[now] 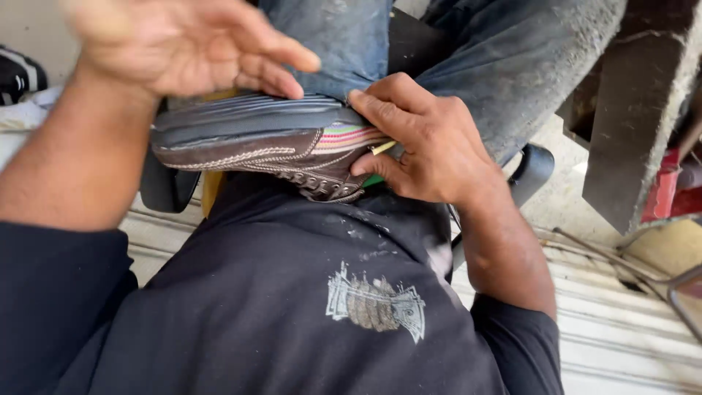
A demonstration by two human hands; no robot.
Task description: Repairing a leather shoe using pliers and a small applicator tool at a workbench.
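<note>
Lying sideways, brown shoe (pixel 263 150), sole up.

A dark brown leather shoe with pale cream stitching along its seams (pixel 256 157) shows a dark grey ribbed rubber sole (pixel 248 117) and a lining banded in pink, green, orange and blue stripes (pixel 351 137), with a thin yellow stick-like tool (pixel 383 148) laid against that striped band. Below it comes a black cotton shirt with a grey-and-white printed motif on the front (pixel 376 303), flecked with a few pale spots, and above are faded blue denim trousers dusted grey (pixel 504 58). Off to the side there's a red container (pixel 662 192) beside a dull grey block (pixel 636 110), and the ribbed floor surface (pixel 621 344) reads off-white.
</note>
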